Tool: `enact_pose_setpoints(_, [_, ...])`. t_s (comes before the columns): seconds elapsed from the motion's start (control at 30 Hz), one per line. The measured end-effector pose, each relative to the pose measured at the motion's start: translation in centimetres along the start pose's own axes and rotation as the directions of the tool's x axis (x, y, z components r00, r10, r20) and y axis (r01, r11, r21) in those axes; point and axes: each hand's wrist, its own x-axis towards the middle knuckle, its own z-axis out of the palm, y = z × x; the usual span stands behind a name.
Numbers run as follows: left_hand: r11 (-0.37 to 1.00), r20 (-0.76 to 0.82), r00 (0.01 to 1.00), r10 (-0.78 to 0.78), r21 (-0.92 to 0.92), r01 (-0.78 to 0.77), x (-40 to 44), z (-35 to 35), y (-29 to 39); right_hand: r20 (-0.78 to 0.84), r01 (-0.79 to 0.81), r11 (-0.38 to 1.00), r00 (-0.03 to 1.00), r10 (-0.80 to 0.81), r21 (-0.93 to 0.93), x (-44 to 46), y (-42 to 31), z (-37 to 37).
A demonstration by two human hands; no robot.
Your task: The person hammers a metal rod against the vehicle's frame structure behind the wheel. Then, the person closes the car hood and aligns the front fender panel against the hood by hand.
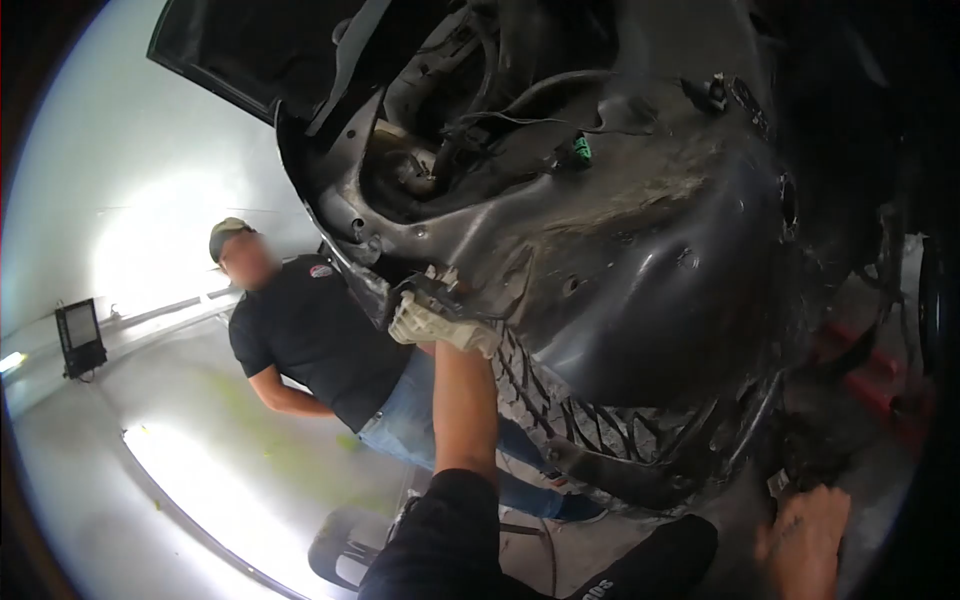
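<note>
My left hand (pixel 432 324), in a pale, soiled work glove, is raised to the flanged edge of a dark grey car body panel (pixel 640 300). Its fingers curl round a small dark object (pixel 432 288) pressed close to that edge; its kind cannot be made out. My right hand (pixel 808 535), bare and slightly blurred, is low at the right, near the panel's lower end. Its fingers look bent, but their tips are hidden. Close to it is a small pale piece (pixel 778 483). Scuffed patches and several holes mark the panel.
Beyond my left arm stands another person (pixel 320 330) in a dark T-shirt and jeans. An open dark panel (pixel 260 50) juts out above. Loose wiring with a green connector (pixel 582 150) lies across the bodywork. A work lamp (pixel 80 338) is at the far left, and something red (pixel 865 370) at the right.
</note>
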Motion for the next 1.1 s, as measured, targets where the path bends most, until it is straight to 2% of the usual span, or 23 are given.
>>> enact_pose_setpoints(0.03, [1.000, -0.005, 1.000, -0.005, -0.011, 0.005, 0.3, -0.2, -0.1, 0.008, -0.076, 0.997, 0.997, 0.076, 0.013, -0.4, -0.2, 1.0])
enact_pose_setpoints(0.13, [0.999, -0.008, 1.000, -0.008, -0.038, 0.008, 1.1, 0.2, 0.3, -0.277, -0.023, 0.999, 0.961, 0.014, -0.026, -1.6, -0.2, 2.6])
enact_pose_setpoints(0.23, [0.997, -0.012, 1.000, -0.019, -0.074, 0.018, 2.0, 0.2, 0.6, -0.347, -0.145, 0.989, 0.930, 0.122, -0.039, -3.2, -0.5, 2.7])
enact_pose_setpoints(0.33, [0.992, -0.002, 0.999, -0.032, -0.120, 0.032, 2.2, 0.4, 0.8, 0.032, -0.299, 0.954, 0.954, 0.299, -0.006, -4.0, -1.0, 0.0])
enact_pose_setpoints(0.43, [0.986, -0.003, 1.000, -0.030, -0.166, 0.029, 2.4, 0.7, 1.3, 0.136, -0.446, 0.894, 0.889, 0.437, 0.045, -5.4, -1.7, -1.0])
enact_pose_setpoints(0.53, [0.974, -0.005, 1.000, -0.011, -0.225, 0.009, 2.5, 0.8, 1.7, -0.341, -0.361, 0.929, 0.886, 0.314, -0.081, -9.5, -1.4, 2.0])
enact_pose_setpoints(0.6, [0.966, -0.017, 1.000, 0.016, -0.256, -0.020, 3.0, 0.9, 1.8, -0.146, -0.496, 0.863, 0.864, 0.481, -0.093, -11.7, -1.0, 2.9])
enact_pose_setpoints(0.63, [0.963, -0.022, 0.999, 0.037, -0.265, -0.041, 3.4, 0.9, 1.7, -0.033, -0.570, 0.813, 0.821, 0.571, -0.115, -13.3, -0.4, 3.4])
enact_pose_setpoints(0.7, [0.949, -0.038, 0.993, 0.115, -0.290, -0.121, 4.3, 1.3, 1.7, -0.064, -0.519, 0.843, 0.854, 0.516, -0.138, -17.2, 1.9, 7.3])
enact_pose_setpoints(0.73, [0.939, -0.048, 0.986, 0.157, -0.302, -0.164, 4.9, 1.7, 1.5, -0.005, -0.566, 0.810, 0.820, 0.572, -0.153, -18.5, 2.5, 8.8])
enact_pose_setpoints(0.8, [0.920, -0.067, 0.972, 0.223, -0.316, -0.233, 6.3, 2.7, 0.8, 0.017, -0.585, 0.806, 0.808, 0.588, -0.085, -21.1, 3.1, 11.1])
enact_pose_setpoints(0.83, [0.916, -0.080, 0.969, 0.233, -0.317, -0.247, 7.1, 3.1, 0.2, 0.120, -0.632, 0.775, 0.769, 0.628, 0.003, -20.9, 2.5, 11.1])
enact_pose_setpoints(0.93, [0.920, -0.083, 0.971, 0.224, -0.311, -0.238, 8.0, 4.3, -0.5, 0.242, -0.757, 0.558, 0.644, 0.726, 0.340, -22.1, 2.5, 14.7])
enact_pose_setpoints(0.97, [0.923, -0.086, 0.973, 0.215, -0.309, -0.231, 8.2, 4.5, -0.6, 0.257, -0.747, 0.489, 0.633, 0.731, 0.450, -21.5, 1.3, 15.0])
enact_pose_setpoints(1.03, [0.921, -0.079, 0.973, 0.215, -0.314, -0.229, 8.4, 5.4, -0.4, 0.230, -0.765, 0.501, 0.616, 0.754, 0.406, -21.8, 2.4, 19.8])
enact_pose_setpoints(1.1, [0.925, -0.084, 0.976, 0.203, -0.311, -0.220, 8.6, 4.7, -0.8, 0.345, -0.825, 0.324, 0.505, 0.791, 0.464, -19.9, -0.4, 18.3])
